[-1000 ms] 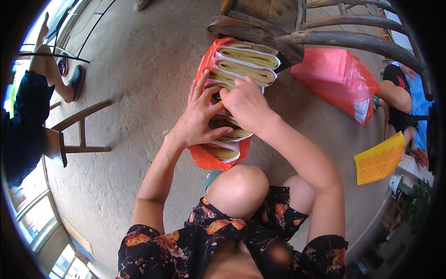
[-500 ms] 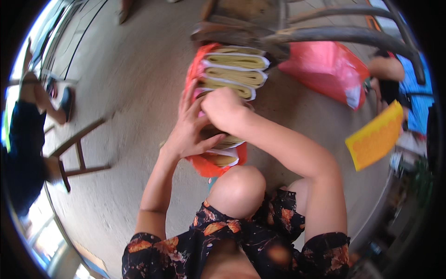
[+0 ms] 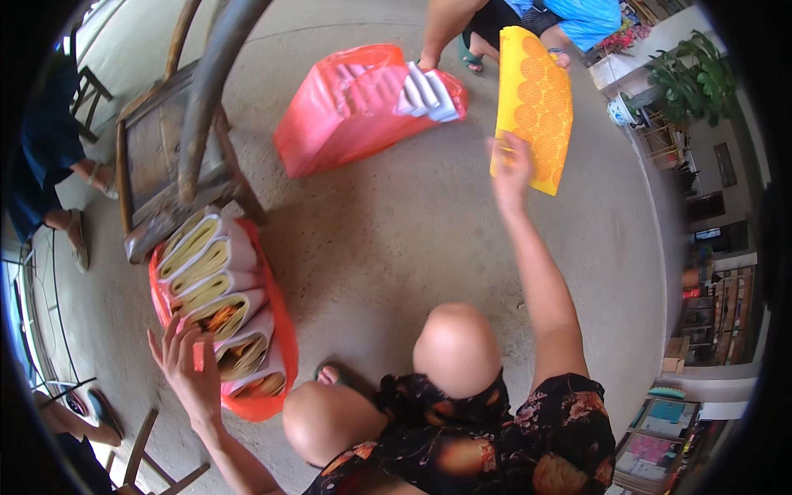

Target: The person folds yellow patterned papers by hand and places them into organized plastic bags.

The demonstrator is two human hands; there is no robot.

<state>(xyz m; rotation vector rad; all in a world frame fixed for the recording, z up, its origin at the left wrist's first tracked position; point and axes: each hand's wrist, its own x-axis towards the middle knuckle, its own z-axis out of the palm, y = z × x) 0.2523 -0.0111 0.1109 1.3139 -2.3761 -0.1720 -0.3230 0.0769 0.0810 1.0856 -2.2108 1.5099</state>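
At the left, a red plastic bag [image 3: 285,338] holds several folded bundles of yellowish paper [image 3: 202,262] in white wrapping. Some nearer bundles have orange paper [image 3: 223,318] tucked inside. My left hand [image 3: 188,363] is open at the bag's left side, its fingers apart near the bundles. Stretched far to the right, my right hand [image 3: 513,169] has its slightly blurred fingers closed on the lower left edge of a yellow sheet [image 3: 535,107] with an orange round pattern. Another person's hand [image 3: 562,60] is at the sheet's upper right edge.
A wooden chair [image 3: 169,157] stands against the bag's far end. A second red bag [image 3: 346,115] with white-wrapped bundles lies on the concrete floor [image 3: 371,231]. Other people's legs [image 3: 445,33] show at the far side and left. A wooden stool [image 3: 144,454] is at the lower left.
My right hand has left the bundles and reached right to the yellow sheet. My left hand has opened away slightly at the bag. The view has swung to the right.
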